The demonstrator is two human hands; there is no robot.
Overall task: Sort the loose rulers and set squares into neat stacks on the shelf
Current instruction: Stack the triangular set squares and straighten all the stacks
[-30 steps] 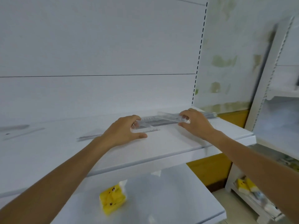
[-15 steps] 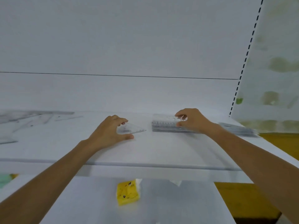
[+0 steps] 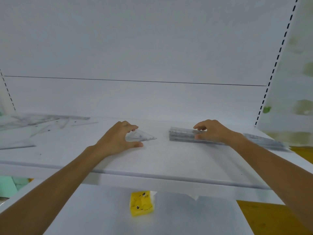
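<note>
— Where is the clear plastic triangular set square (image 3: 144,137) to be found?
— Flat on the white shelf board (image 3: 152,163), under the left hand (image 3: 116,141). The fingers are curled over its far edge and the thumb is laid by the near edge, so it is held in a half-closed pinch. Its pointed tip is left showing past the fingertips, towards the other hand.
— And the right hand (image 3: 216,133)?
— It is arched over the stack of clear plastic rulers (image 3: 181,138), with fingertips at the far edge and thumb against the near one, so the stack is squeezed across its width. A blurred row of greyish rulers (image 3: 267,141) is seen beyond that wrist. A loose heap of clear rulers and set squares (image 3: 33,122) is seen well out past the left hand's outer side, not yet sorted.
— How is such stock expected to handle?
— It is judged light, thin and stiff (and slick, being plastic on a smooth board). A flat piece can hardly be lifted from straight above. A corner is better tipped up by a fingertip and the rim then pinched. A stack is likely to fan out unless both long edges are gripped near the middle
</note>
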